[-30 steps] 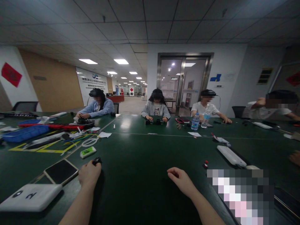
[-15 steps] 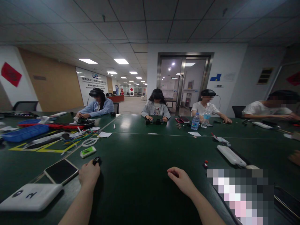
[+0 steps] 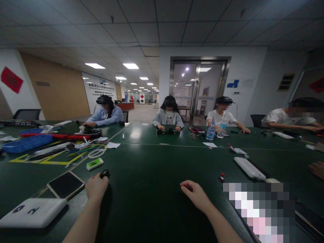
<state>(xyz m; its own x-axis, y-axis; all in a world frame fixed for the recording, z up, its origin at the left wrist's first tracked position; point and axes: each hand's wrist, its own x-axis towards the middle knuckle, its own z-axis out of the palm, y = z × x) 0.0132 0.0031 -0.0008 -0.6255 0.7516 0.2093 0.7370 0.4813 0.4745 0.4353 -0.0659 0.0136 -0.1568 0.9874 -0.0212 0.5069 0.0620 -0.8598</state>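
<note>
My left hand (image 3: 97, 185) is closed around a small black object (image 3: 104, 173) whose kind I cannot make out. It rests on the dark green table (image 3: 149, 202), just right of a phone-like device (image 3: 66, 185) with a dark screen and pale frame. Beyond that hand lies a green and white item (image 3: 95, 164). My right hand (image 3: 194, 193) lies on the table with loosely bent fingers, a little apart from the thumb, and nothing visible in it. To its right sits a small red and black item (image 3: 222, 177).
A white case (image 3: 35, 212) marked 2 lies at the near left. Cables (image 3: 96, 154) and a blue tray (image 3: 27, 143) are farther left. On the right are a white device (image 3: 249, 167) and a pixelated area. Water bottles (image 3: 210, 131) and several seated people are across the table.
My two hands stay almost still. At the far left a person's hands shift slightly with a dark object, and a hand at the right edge moves a little inward.
</note>
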